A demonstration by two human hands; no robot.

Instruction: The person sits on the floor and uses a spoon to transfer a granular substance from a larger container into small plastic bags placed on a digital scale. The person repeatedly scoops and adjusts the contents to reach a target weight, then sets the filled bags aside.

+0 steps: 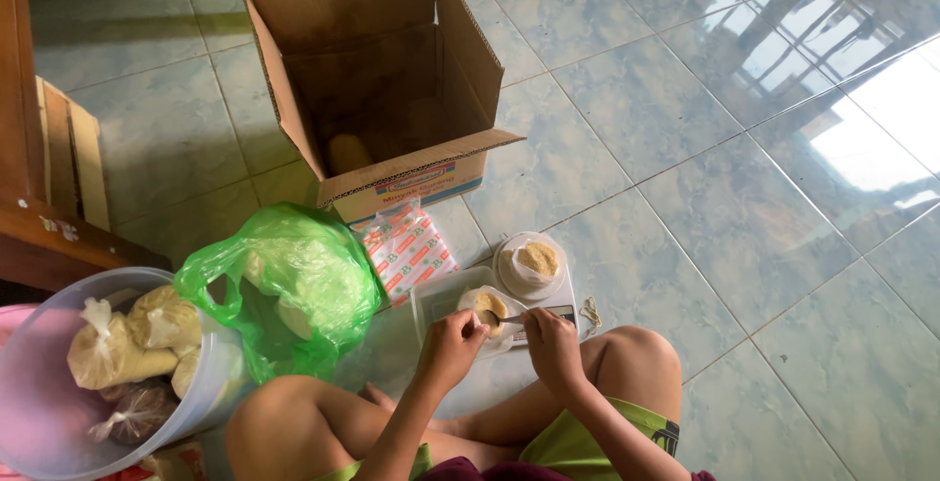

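yellowish powder is what this is all about. the person sits cross-legged on a glossy tiled floor point(685, 148), and the left hand point(450, 344) is curled around the rim of a small clear plastic bag point(487, 307) holding some of that powder, keeping its mouth propped open. the right hand point(553, 342) pinches the handle of a spoon point(501, 319), whose bowl sits right at the bag's opening. the bag rests on a white tray-like lid point(431, 295) just in front of the knees.

right beside it, a little farther from the person, sits a white round container point(531, 264) with more powder showing inside. looks to me like the portioning step, spooning powder into the bag. i can't tell if the spoon is loaded or empty, too small to see.

my guess is the next move needs the left hand to keep the bag mouth wide while the spoon tips, since that thin plastic will flop and spill easily.

around it: a stack of red-and-white printed packets point(409, 251), a green plastic bag point(284, 285) with lumpy stuff inside, a big clear tub point(59, 442) holding tied bags of powder, and an open cardboard box point(382, 89) with one filled bag at the bottom.
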